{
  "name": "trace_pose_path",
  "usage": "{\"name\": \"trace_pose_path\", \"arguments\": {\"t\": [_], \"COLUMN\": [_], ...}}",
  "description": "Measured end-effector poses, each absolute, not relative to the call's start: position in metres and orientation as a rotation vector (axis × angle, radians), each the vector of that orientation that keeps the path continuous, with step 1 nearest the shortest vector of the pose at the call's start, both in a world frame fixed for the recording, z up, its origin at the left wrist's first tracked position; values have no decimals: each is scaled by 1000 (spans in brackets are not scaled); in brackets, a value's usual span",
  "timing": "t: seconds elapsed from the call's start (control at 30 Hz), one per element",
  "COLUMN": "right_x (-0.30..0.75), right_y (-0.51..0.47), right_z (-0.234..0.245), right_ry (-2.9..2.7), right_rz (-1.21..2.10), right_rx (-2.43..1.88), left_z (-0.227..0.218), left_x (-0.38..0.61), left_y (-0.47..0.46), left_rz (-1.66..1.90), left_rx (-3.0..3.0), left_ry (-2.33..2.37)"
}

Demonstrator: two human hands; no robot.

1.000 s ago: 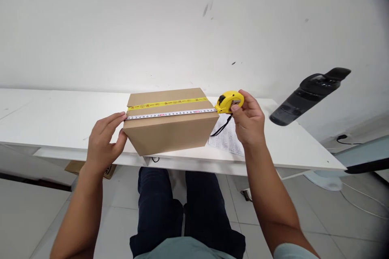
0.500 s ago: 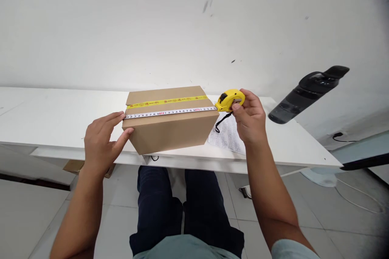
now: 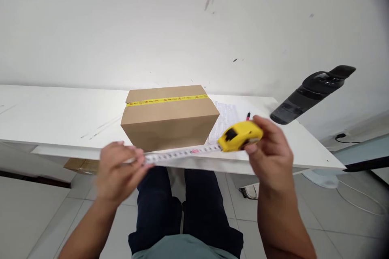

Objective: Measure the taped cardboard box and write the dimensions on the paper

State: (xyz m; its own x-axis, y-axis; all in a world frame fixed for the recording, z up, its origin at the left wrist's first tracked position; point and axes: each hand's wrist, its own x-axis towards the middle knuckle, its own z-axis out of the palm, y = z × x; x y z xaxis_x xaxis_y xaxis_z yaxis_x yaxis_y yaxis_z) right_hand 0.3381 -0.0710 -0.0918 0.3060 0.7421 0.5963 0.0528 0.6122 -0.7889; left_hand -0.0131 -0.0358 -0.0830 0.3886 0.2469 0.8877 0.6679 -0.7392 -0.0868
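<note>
My right hand [image 3: 273, 153] is closed around the yellow case of a tape measure [image 3: 241, 135]. Its white blade [image 3: 182, 153], blurred by motion, stretches left from the case to my left hand [image 3: 123, 168], whose fingers pinch the free end. The blade hangs in front of the cardboard box [image 3: 170, 133], apart from it and slightly above the desk's front edge. A strip of yellow printed tape [image 3: 167, 100] runs along the box's closed top. Neither hand touches the box.
The box stands on a long white desk [image 3: 54, 117] against a wall. Right of it lie a sheet of written paper [image 3: 223, 117] and a pen [image 3: 248, 115]. A dark bottle [image 3: 306, 95] stands farther right. Under the desk sits another cardboard box [image 3: 80, 165].
The tape blade has come off the box's top and moved toward me, in front of the box. Both hands moved down with it; my left hand now pinches the blade's end.
</note>
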Motion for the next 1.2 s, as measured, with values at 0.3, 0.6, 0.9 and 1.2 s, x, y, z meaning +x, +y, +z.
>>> {"name": "trace_pose_path", "arguments": {"t": [0.3,0.6,0.9,1.2], "right_x": [296,338,314,216], "right_y": [-102,-54,-58,-103], "right_z": [-124,-161,-127,-136], "right_ry": [-1282,-1131,-1814,-2143], "right_rz": [1110,1383,1350,237], "right_rx": [-688,-1046,-939,-514], "left_z": [-108,-156,-110,48], "left_x": [67,-40,-47,10], "left_y": [-50,0,20,70], "left_rz": [-1476,-1736,-2130,-773], "left_rx": [-2344,-2182,-1934,-2393], "left_ry": [-398,-1639,-1694,-1828]}}
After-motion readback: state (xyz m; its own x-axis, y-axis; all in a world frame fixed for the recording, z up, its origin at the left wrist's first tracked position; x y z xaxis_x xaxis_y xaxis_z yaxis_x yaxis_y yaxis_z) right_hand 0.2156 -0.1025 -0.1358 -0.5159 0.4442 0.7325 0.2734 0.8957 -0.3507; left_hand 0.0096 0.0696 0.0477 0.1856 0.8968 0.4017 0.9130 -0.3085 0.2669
